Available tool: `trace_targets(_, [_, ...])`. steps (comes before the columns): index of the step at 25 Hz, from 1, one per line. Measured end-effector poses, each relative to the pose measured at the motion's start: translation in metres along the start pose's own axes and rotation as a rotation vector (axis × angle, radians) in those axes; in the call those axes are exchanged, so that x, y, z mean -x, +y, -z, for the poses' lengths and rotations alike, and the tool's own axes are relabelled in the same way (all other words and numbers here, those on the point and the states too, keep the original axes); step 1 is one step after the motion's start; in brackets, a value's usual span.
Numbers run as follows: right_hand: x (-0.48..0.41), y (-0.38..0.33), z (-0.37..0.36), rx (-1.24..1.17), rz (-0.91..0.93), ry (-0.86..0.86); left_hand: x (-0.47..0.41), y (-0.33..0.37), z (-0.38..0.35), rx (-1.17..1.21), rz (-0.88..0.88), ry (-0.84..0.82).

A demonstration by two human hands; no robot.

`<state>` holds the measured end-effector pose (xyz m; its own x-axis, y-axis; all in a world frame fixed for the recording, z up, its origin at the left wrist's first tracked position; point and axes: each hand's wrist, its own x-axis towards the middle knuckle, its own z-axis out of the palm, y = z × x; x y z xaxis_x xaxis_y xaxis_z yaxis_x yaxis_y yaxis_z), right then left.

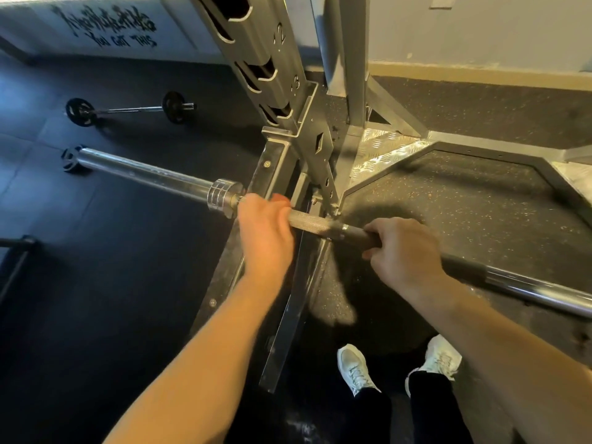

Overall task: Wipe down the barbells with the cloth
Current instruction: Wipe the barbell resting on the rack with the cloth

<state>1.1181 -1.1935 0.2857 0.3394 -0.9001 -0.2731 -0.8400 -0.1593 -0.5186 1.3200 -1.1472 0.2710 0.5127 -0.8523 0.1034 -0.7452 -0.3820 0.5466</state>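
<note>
Two hands grip barbell (317,224) crossing rack base (307,145): your left hand (266,232) wraps shaft beside collar (224,195), right hand (403,248) curls fingers round knurling. Cloth unseen. Steady bar one-handed, wipe lengthwise, rotate shaft.

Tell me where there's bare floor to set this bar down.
Widest bare patch: the dark mat left of the rack base rail, below the sleeve of the held barbell. The speckled floor inside the angled base frame is bare too. Crowded: where rails cross at the foot of the upright, and by the small barbell at the far left.
</note>
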Motion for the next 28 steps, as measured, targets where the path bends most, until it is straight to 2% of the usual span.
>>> trace_targets(1, [0.0,0.0,0.0,0.0,0.0,0.006,0.01,0.002,-0.013,0.04,-0.083,-0.014])
trace_targets(3, [0.0,0.0,0.003,-0.027,-0.001,0.003,0.027,0.009,-0.027,0.185,-0.101,-0.042])
trace_targets(6, [-0.002,0.001,0.006,-0.063,0.0,-0.02,0.032,0.001,-0.017,0.105,-0.16,-0.079])
trace_targets(10, [-0.006,0.003,0.002,-0.077,0.01,-0.013,-0.004,-0.032,0.005,0.087,0.098,0.156])
trace_targets(12, [-0.006,0.004,0.0,-0.088,0.006,-0.014,0.005,-0.019,-0.005,0.25,0.089,0.078])
trace_targets(14, [-0.005,0.007,-0.002,-0.089,0.014,-0.014,0.037,0.002,-0.022,0.435,0.066,-0.126])
trace_targets(16, [-0.006,0.009,-0.001,-0.1,0.023,-0.02,0.043,0.009,-0.027,0.42,0.05,-0.165])
trace_targets(17, [-0.006,0.008,-0.001,-0.109,0.024,-0.035,0.034,-0.004,-0.026,0.343,0.087,-0.128])
trace_targets(20, [-0.01,0.01,0.001,-0.124,0.002,-0.072,-0.005,-0.034,0.0,0.104,0.223,0.116])
trace_targets(21, [-0.01,0.01,0.0,-0.119,-0.001,-0.068,-0.012,-0.036,0.006,0.082,0.213,0.168])
trace_targets(22, [-0.01,0.01,0.0,-0.115,-0.004,-0.057,-0.013,-0.033,0.005,0.117,0.189,0.142])
trace_targets(25, [-0.006,0.008,-0.002,-0.104,0.008,-0.034,0.026,0.003,-0.022,0.367,0.087,-0.111])
trace_targets(28, [-0.006,0.009,0.002,-0.082,0.039,-0.065,0.052,0.018,-0.039,0.227,-0.02,-0.15])
